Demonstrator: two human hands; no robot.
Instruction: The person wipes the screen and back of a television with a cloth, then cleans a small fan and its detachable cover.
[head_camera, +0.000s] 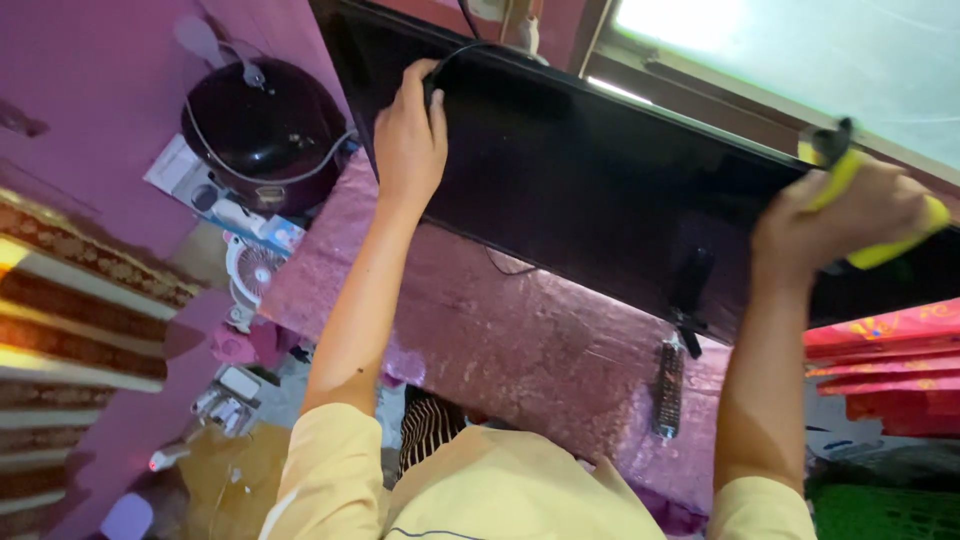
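Observation:
A large black flat-screen television (600, 185) stands on a table covered with a shiny pink cloth (500, 330). My left hand (410, 135) grips the television's upper edge near its left corner, next to a black cable. My right hand (850, 215) is closed around a yellow-handled tool (885, 250) with a dark tip, held against the right part of the television. Both my arms reach out from pale yellow sleeves.
A dark remote control (668, 390) lies on the cloth below the screen. A black round cooker (265, 130) and a small white fan (250, 270) sit to the left. Folded red patterned fabrics (890, 370) are stacked at the right, with a bright window (800, 50) behind.

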